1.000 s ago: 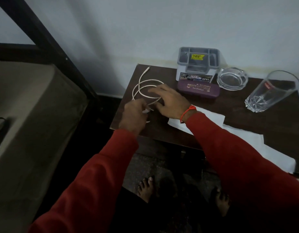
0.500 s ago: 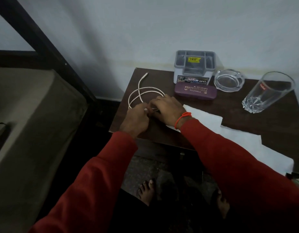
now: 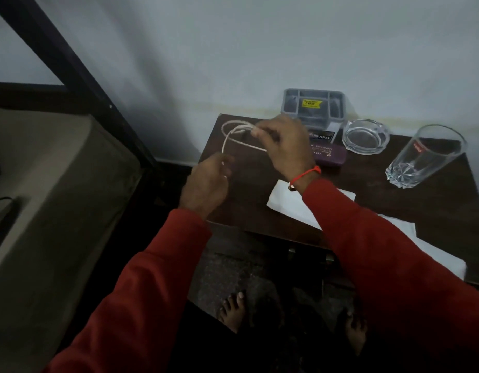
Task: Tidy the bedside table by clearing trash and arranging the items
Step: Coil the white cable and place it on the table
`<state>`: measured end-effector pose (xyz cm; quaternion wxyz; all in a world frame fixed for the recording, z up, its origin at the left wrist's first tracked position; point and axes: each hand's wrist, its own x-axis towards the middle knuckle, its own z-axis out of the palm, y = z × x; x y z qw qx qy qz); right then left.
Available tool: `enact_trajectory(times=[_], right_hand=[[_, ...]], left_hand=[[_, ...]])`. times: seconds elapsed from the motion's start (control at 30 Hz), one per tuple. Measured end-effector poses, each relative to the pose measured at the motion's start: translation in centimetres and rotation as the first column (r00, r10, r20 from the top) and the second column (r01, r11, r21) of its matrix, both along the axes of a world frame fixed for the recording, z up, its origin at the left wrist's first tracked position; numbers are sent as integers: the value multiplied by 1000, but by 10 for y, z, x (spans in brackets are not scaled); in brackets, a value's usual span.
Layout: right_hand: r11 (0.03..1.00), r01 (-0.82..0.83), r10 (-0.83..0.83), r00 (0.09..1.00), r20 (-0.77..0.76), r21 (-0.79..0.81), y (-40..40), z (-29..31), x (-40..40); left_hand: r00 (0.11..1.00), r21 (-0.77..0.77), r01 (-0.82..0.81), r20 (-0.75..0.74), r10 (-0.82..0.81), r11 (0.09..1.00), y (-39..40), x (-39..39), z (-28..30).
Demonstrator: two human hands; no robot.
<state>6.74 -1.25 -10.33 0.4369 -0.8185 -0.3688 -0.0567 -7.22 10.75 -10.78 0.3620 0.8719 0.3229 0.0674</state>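
A white charging cable (image 3: pixel 234 134) hangs in loops over the left part of the dark wooden bedside table (image 3: pixel 260 168). My right hand (image 3: pixel 284 145) pinches the loops at their top, raised above the table. Lower and to the left, my left hand (image 3: pixel 206 181) is closed on the cable's other end. Behind the right hand stand a grey plastic organiser (image 3: pixel 313 107) and a purple spectacle case (image 3: pixel 330 154), the case partly hidden. White tissue paper (image 3: pixel 289 201) lies at the front of the table.
A glass ashtray (image 3: pixel 365 137) and a tall empty drinking glass (image 3: pixel 427 157) stand at the right of the table. A bed with a beige mattress (image 3: pixel 52 184) and dark frame is at the left. My bare feet (image 3: pixel 233 309) are on the floor below.
Both hands have lifted the cable off the table. The right hand has moved up and back with the gathered loops, and the left hand has pulled slightly away from it.
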Motion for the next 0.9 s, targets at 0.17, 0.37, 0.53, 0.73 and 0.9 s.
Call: enact_trajectory(times=[0.17, 0.37, 0.53, 0.73, 0.9], right_hand=[[983, -42, 30, 997, 71, 178, -18, 56, -11], [962, -153, 130, 985, 113, 228, -46, 129, -42], [947, -2, -12, 999, 41, 320, -96, 193, -51], [841, 89, -128, 991, 37, 533, -161, 296, -69], [972, 204, -225, 950, 217, 113, -182, 332, -66]], left_hand=[[927, 110, -207, 339, 160, 972, -14, -2, 27], [954, 253, -177, 282, 103, 951, -17, -5, 46], [915, 262, 33, 380, -134, 965, -24, -32, 75], [786, 37, 274, 568, -246, 961, -72, -81, 152], [681, -117, 527, 651, -336, 842, -115, -124, 230]])
